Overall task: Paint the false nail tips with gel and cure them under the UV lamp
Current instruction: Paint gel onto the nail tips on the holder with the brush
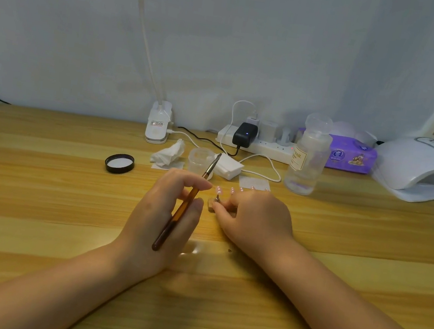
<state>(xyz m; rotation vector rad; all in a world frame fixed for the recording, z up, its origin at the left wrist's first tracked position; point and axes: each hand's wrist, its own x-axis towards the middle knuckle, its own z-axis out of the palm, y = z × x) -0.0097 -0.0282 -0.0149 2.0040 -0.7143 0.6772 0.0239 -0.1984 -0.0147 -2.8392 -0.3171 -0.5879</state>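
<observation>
While the left hand (171, 214) pinches the amber-handled gel brush (185, 207) between thumb and curled fingers, bristle end raised off the table (37, 193), keep it clear of the work. Right hand (254, 220): fingers curled, pinching a small metal nail stand (215, 202); judged step is repositioning it. Steady the base, avoid wet gel. Glossy pink nail tips (218, 190) sit just behind. Smooth white domed UV lamp (421, 166) stands far right.

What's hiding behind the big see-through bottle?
Behind the clear bottle sits a purple tissue pack, its left end blurred through the plastic. The white power strip runs behind the bottle too. Whatever lies directly behind the bottle's label is covered.
</observation>
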